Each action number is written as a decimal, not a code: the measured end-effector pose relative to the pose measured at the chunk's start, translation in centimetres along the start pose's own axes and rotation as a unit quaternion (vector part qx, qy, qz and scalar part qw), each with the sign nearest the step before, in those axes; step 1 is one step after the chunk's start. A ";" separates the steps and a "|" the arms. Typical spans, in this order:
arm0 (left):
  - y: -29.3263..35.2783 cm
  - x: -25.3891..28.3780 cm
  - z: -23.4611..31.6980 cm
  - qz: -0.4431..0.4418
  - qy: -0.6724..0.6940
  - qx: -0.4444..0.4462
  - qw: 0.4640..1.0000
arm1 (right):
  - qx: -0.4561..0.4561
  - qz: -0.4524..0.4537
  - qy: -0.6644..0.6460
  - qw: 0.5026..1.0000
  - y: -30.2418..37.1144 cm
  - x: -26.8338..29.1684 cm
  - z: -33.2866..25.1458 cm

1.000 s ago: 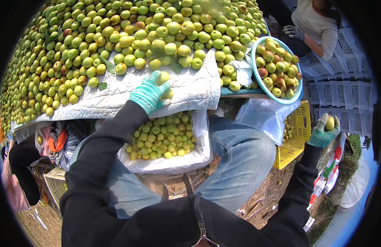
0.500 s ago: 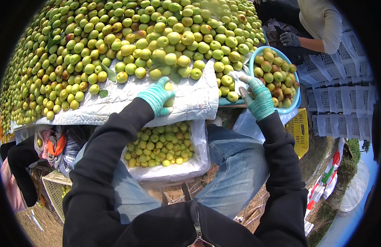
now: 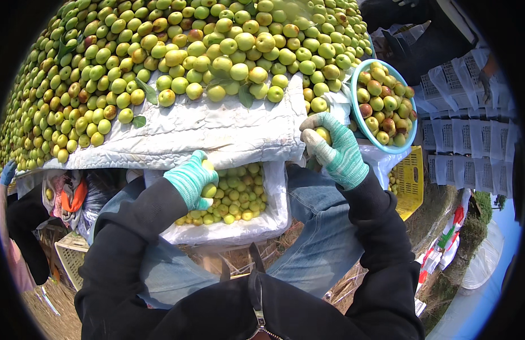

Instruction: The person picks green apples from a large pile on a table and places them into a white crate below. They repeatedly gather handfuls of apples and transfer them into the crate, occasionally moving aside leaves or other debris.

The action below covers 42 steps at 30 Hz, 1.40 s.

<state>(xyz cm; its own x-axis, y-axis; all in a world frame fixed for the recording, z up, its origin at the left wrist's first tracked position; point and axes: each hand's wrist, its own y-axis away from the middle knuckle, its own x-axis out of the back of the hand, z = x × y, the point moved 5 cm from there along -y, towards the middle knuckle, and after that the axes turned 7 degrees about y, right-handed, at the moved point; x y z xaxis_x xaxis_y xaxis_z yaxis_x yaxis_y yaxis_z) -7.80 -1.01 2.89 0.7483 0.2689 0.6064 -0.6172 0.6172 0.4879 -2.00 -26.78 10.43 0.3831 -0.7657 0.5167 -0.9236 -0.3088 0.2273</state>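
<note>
Green-and-russet jujubes (image 3: 177, 56) lie heaped over a white quilted cloth (image 3: 217, 127). My left hand (image 3: 186, 180), in a striped teal glove, is closed around jujubes (image 3: 208, 190); two show at its fingers. It is over a plastic-lined crate (image 3: 277, 192) of jujubes between my knees. To the right, my gloved right hand (image 3: 341, 148) pinches one jujube (image 3: 323, 135) between thumb and fingers beside the cloth's corner. Just beyond it stands a light blue basin (image 3: 414, 122) full of redder jujubes.
A yellow crate (image 3: 409, 181) sits below the basin. White-lined crates (image 3: 466, 136) are lined up at right. A cream crate (image 3: 71, 258) and bundled cloths (image 3: 64, 195) lie at left. Another person's blue-gloved hand (image 3: 8, 171) shows at the far left edge.
My left hand has drawn back from the cloth to over the crate, still holding jujubes. My right hand has moved left from the basin; a jujube now shows in it.
</note>
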 end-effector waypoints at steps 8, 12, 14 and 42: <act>-1.9 -0.4 1.7 0.023 0.020 -0.082 0.996 | 0.031 0.203 0.368 0.907 -2.2 3.0 5.3; -7.7 -0.2 7.1 0.254 -0.040 -0.184 0.949 | -0.070 0.131 0.442 0.885 -3.2 2.4 7.2; -10.5 -1.2 9.2 0.335 -0.177 -0.210 0.901 | -0.120 0.120 0.470 0.866 -3.2 1.8 7.5; -20.4 4.8 8.1 0.151 -0.083 -0.024 0.985 | -0.179 0.014 0.423 0.888 -6.4 0.0 6.1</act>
<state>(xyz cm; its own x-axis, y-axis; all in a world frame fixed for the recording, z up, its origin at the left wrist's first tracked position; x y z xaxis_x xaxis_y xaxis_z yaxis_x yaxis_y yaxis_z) 6.46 -18.30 0.92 0.4795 0.3244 0.8154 -0.7910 0.5622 0.2414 3.81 -28.24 3.98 0.3728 -0.0266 0.9275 -0.9275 0.0182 0.3733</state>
